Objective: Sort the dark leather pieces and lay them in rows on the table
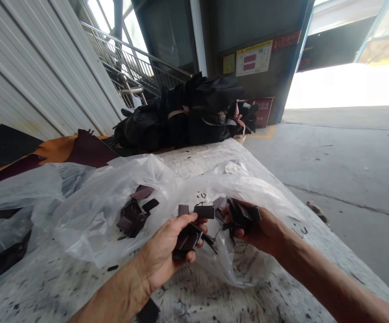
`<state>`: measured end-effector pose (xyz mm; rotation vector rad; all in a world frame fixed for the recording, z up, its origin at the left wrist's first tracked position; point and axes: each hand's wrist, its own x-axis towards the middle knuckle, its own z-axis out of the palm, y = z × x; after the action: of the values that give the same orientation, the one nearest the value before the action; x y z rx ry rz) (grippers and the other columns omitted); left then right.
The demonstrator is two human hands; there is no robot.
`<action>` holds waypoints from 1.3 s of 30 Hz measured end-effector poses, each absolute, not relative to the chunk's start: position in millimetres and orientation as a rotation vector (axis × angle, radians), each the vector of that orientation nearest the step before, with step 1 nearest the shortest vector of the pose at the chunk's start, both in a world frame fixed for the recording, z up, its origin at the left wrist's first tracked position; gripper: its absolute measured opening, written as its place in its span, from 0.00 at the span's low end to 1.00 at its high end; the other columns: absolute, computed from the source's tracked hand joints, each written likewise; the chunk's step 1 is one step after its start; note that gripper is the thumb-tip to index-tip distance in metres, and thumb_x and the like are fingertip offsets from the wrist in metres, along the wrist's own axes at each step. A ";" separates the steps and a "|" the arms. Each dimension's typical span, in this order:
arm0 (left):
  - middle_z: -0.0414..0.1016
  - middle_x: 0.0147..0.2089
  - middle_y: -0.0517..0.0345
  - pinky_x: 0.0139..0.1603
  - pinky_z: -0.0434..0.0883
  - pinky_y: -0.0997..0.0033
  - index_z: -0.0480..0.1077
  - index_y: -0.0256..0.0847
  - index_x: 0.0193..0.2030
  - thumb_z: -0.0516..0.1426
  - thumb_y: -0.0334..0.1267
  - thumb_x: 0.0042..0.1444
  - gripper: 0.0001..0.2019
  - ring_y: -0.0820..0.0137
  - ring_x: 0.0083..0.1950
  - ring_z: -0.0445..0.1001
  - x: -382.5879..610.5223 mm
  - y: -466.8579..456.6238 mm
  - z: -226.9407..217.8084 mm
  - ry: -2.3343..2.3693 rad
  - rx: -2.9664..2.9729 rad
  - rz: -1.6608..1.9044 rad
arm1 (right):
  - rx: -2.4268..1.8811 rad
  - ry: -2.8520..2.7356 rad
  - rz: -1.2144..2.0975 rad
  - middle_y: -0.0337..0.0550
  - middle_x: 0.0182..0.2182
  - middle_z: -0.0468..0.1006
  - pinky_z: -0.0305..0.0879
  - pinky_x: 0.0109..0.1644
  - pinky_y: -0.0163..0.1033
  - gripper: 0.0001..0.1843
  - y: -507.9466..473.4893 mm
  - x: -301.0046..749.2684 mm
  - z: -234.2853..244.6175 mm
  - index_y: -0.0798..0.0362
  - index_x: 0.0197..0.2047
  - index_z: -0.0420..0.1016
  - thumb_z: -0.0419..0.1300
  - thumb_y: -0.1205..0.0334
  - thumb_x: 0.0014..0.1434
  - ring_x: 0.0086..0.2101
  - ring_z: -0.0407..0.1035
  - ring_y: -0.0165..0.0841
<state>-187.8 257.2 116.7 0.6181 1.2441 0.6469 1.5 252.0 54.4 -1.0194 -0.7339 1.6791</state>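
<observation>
My left hand (167, 251) is closed around a stack of small dark brown leather pieces (189, 240), thumb on top. My right hand (258, 229) is closed on a loose bunch of the same leather pieces (239, 213), just right of the left hand. Both hands hover over a clear plastic bag (113, 197) lying on the table. More dark leather pieces (135, 217) lie in a small heap on the bag, left of my left hand. One flat piece (203, 211) sits between the two hands.
The worn, ink-marked table (194, 296) carries a pile of black leather bundles (187, 114) at its far end and brown and dark hide sheets (80, 150) at far left. A corrugated wall, a stair railing and open concrete floor (349, 161) lie beyond.
</observation>
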 end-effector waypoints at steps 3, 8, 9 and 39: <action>0.71 0.31 0.55 0.13 0.58 0.84 0.72 0.33 0.34 0.58 0.34 0.53 0.06 0.77 0.23 0.67 -187.3 257.9 115.2 1.235 0.626 0.659 | -0.831 -0.528 1.780 0.50 0.37 0.80 0.69 0.25 0.32 0.13 246.7 3.2 48.0 0.56 0.37 0.75 0.49 0.62 0.61 0.36 0.75 0.34; 0.72 0.31 0.55 0.13 0.58 0.83 0.72 0.34 0.34 0.58 0.36 0.54 0.07 0.77 0.23 0.67 -188.7 260.3 112.8 1.269 0.605 0.631 | -0.591 -0.271 1.925 0.50 0.46 0.78 0.74 0.38 0.39 0.15 247.3 6.6 38.8 0.58 0.45 0.73 0.47 0.68 0.63 0.44 0.74 0.37; 0.72 0.31 0.56 0.13 0.58 0.83 0.72 0.34 0.34 0.57 0.37 0.55 0.07 0.77 0.23 0.67 -188.8 260.9 112.5 1.277 0.597 0.625 | -0.561 -0.256 1.932 0.50 0.47 0.77 0.74 0.39 0.42 0.15 247.8 7.0 37.0 0.59 0.47 0.72 0.47 0.68 0.63 0.45 0.73 0.38; 0.75 0.31 0.54 0.24 0.72 0.75 0.70 0.35 0.32 0.54 0.28 0.57 0.05 0.73 0.28 0.73 -159.0 267.6 129.9 1.224 0.655 0.809 | -1.145 -0.719 1.448 0.45 0.29 0.80 0.66 0.24 0.35 0.15 251.2 -2.6 56.7 0.56 0.41 0.76 0.55 0.57 0.55 0.21 0.70 0.31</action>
<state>-159.0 267.6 129.9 0.6546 1.2243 0.8093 -2.6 251.2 56.7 -1.1449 -0.7186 1.4481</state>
